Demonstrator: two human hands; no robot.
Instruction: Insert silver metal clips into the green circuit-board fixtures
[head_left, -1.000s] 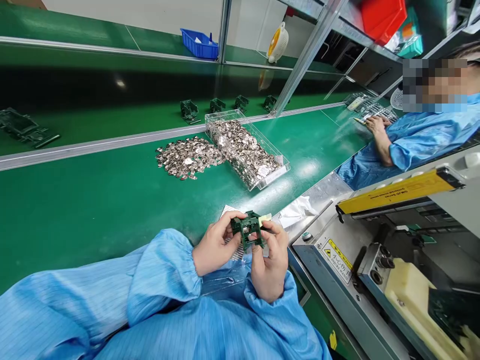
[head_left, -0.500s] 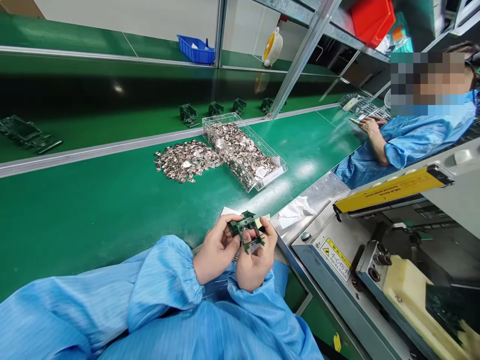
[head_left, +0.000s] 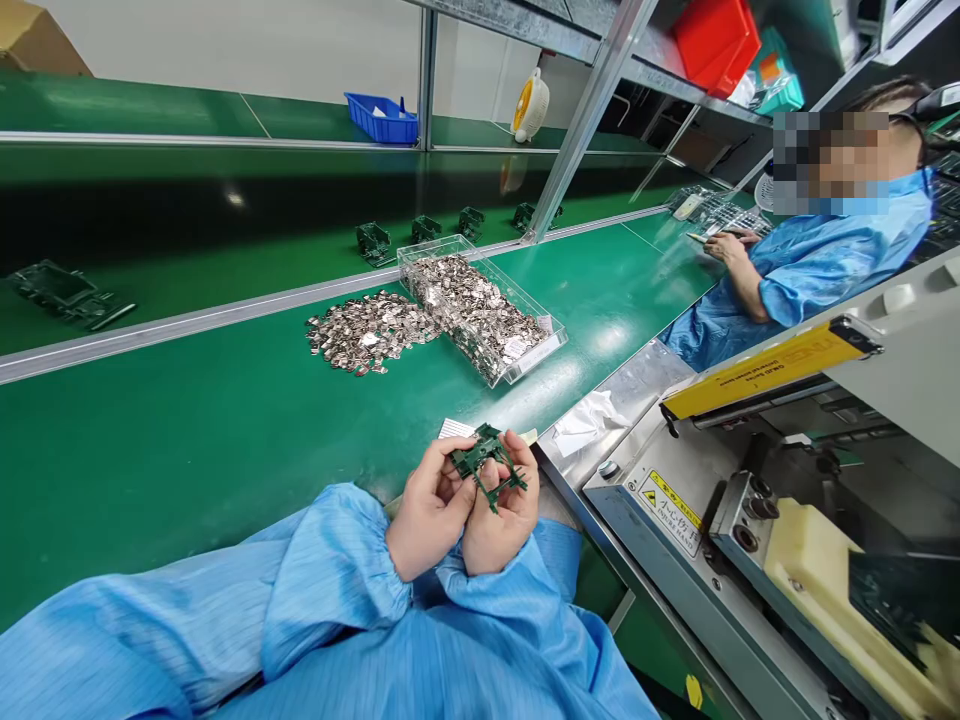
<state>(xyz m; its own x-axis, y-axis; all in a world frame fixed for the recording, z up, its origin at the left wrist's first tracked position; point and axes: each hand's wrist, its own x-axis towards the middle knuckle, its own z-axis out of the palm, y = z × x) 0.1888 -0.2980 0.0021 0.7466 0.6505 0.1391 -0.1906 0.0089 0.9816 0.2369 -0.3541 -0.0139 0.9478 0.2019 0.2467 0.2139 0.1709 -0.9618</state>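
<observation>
Both my hands hold a small dark green circuit board assembly (head_left: 486,462) up close together, just above the bench edge. My left hand (head_left: 431,510) grips its left side and my right hand (head_left: 501,505) pinches its lower right side. My fingers hide part of the board. Beyond my hands lies a white paper sheet (head_left: 456,428), partly hidden. Further off, a clear plastic box (head_left: 525,365) brims with small metal pieces, and a loose pile of the same pieces (head_left: 367,333) spreads on the green bench top (head_left: 187,430).
A sealing machine (head_left: 645,510) with a yellow bar (head_left: 765,370) stands at my right, beside a crumpled foil sheet (head_left: 589,420). A co-worker (head_left: 825,250) in blue works further along. Green parts (head_left: 373,243) stand on the far belt, under shelving with a red bin (head_left: 716,45).
My hands have drawn closer together and the board has turned in them. The whole view has shifted slightly as my head moved.
</observation>
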